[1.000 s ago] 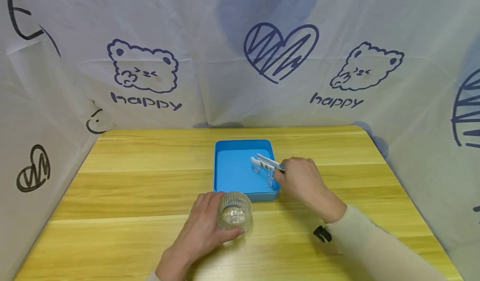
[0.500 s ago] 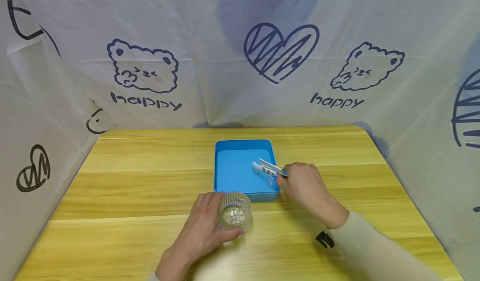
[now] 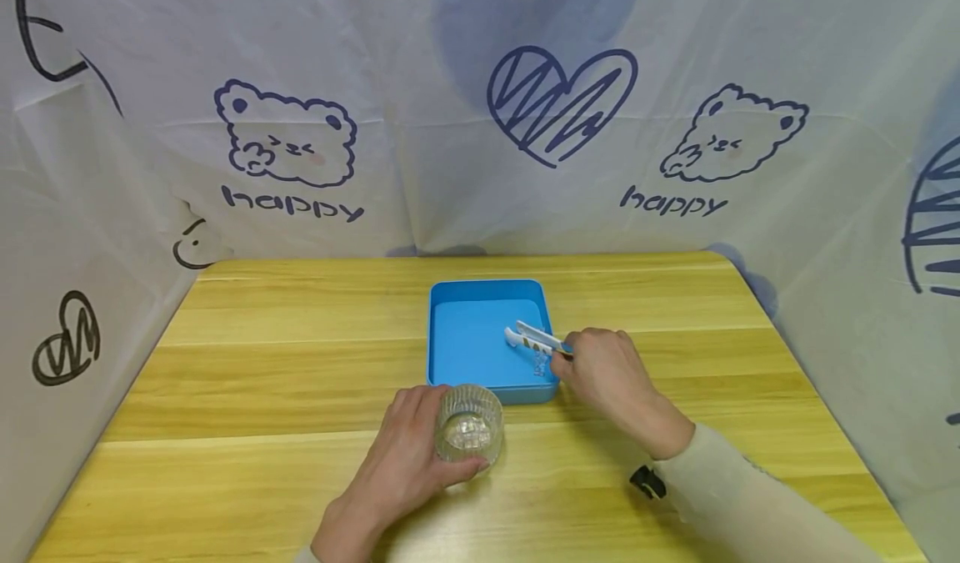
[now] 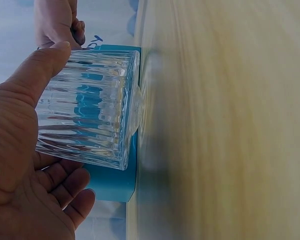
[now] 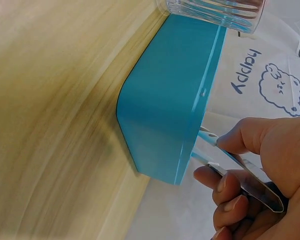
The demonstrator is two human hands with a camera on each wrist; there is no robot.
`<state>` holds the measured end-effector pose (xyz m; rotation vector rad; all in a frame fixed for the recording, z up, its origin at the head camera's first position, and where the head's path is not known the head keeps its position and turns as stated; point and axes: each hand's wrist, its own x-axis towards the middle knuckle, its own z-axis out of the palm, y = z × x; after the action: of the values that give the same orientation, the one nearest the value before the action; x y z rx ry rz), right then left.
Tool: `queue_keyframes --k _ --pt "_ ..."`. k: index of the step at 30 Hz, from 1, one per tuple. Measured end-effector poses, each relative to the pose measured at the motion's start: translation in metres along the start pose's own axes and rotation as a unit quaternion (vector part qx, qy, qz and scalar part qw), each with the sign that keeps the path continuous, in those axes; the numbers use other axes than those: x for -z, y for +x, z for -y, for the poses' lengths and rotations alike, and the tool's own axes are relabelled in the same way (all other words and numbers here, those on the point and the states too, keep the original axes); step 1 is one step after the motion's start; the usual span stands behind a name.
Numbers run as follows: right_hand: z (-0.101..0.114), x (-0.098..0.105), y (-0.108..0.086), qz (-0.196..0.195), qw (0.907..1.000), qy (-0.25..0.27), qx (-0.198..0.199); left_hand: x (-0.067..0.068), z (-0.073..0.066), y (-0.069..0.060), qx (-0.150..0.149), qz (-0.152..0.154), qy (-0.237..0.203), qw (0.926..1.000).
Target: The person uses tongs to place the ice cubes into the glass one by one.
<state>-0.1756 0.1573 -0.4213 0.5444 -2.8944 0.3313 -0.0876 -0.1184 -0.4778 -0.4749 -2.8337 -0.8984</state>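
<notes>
My left hand [image 3: 408, 446] grips a clear ribbed glass [image 3: 470, 421] from the left, thumb at the near side and fingers behind it. Clear lumps show at the bottom of this glass. A square blue box [image 3: 468, 342] with low walls stands just beyond. My right hand [image 3: 611, 384] holds small tongs [image 3: 537, 334], pinched between thumb and fingers in the right wrist view. The tongs' white tips reach over the right wall into the box, slightly apart. Below them, several clear ice-like pieces [image 3: 540, 366] lie near the right wall. Whether a piece is between the tips, I cannot tell.
The wood-grain table [image 3: 285, 379] extends around the box on every side. White cloth [image 3: 450, 188] with blue drawings hangs behind the table and along both sides. A black clip [image 3: 648, 481] is by the right sleeve.
The right hand and tongs have shifted slightly right and nearer. The clear piece seen beneath the tips a second ago is no longer distinct. Left hand and glass stay put.
</notes>
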Motion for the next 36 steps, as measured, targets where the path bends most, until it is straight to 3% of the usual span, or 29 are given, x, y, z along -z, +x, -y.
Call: queue_keyframes --k 17,36 --pt "-0.0022 -0.0062 0.0006 0.0 0.9999 0.003 0.017 -0.0002 0.0 -0.0005 -0.013 -0.01 0.006 0.9998" --pt "-0.0013 0.0001 -0.0066 -0.019 0.9991 -0.008 0.038 0.002 -0.0021 -0.0004 -0.002 0.0 0.002 1.0"
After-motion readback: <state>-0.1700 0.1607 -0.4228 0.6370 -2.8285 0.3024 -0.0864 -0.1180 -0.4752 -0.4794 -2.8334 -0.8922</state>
